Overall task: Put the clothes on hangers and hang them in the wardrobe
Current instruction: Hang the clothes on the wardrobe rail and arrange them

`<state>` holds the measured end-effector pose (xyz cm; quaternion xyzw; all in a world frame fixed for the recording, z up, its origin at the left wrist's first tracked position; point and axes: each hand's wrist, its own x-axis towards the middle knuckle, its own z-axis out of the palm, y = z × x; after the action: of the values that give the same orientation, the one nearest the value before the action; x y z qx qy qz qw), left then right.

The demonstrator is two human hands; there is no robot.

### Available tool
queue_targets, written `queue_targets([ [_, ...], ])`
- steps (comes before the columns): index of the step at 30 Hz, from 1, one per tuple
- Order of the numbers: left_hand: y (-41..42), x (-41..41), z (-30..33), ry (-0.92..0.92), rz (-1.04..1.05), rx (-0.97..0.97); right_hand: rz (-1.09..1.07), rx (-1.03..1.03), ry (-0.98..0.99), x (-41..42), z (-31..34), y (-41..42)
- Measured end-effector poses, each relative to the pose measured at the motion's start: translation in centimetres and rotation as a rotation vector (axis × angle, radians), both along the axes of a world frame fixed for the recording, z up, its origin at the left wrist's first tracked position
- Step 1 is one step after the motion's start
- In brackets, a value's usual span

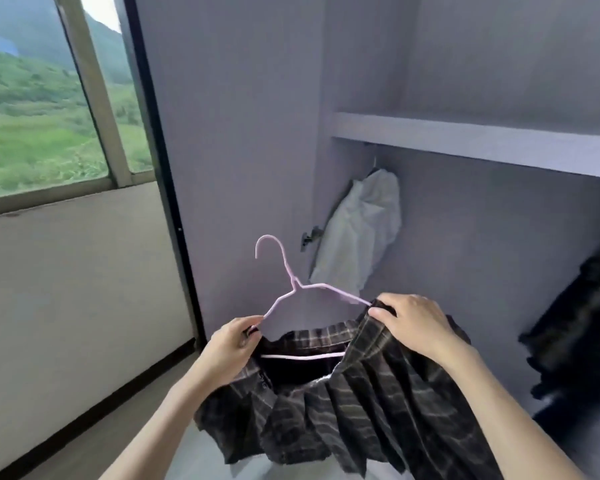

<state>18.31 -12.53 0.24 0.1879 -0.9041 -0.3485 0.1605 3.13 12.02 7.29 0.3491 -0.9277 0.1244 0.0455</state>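
Dark plaid pleated skirt [354,386], one, hangs on one thin pink wire hanger [293,289] before the pale lilac wardrobe [243,133]. I see my left hand [227,344] pinching hanger and waistband, my right hand [413,323] gripping the waistband. Inside the wardrobe: one white garment [361,230], one dark garment [575,327], one shelf [465,140]. One window [49,98] lies left of it.

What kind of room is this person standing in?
Probably a bedroom or dorm room: an open wardrobe with a white garment hanging inside, a window looking out onto green hills, and hands fitting a plaid skirt onto a pink hanger.
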Motion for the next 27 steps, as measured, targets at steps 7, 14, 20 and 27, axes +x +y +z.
queue_targets([
  [7, 0.7, -11.4, 1.0, 0.018, -0.354, -0.127, -0.495, -0.007, 0.016, -3.6, -1.8, 4.6],
  [14, -2.6, -21.1, 2.8, 0.161, -0.451, -0.113, -0.937, -0.18, -0.15, -5.8, -3.3, 4.5],
  [20, -3.1, -26.9, 5.4, 0.269, -0.473, -0.198, -0.839, -0.595, -0.478, -8.9, -4.4, 2.0],
  [27, -3.8, -33.4, 10.8, 0.42, -0.496, -0.374, -0.681, -0.813, -0.543, -15.4, -4.5, -3.2],
])
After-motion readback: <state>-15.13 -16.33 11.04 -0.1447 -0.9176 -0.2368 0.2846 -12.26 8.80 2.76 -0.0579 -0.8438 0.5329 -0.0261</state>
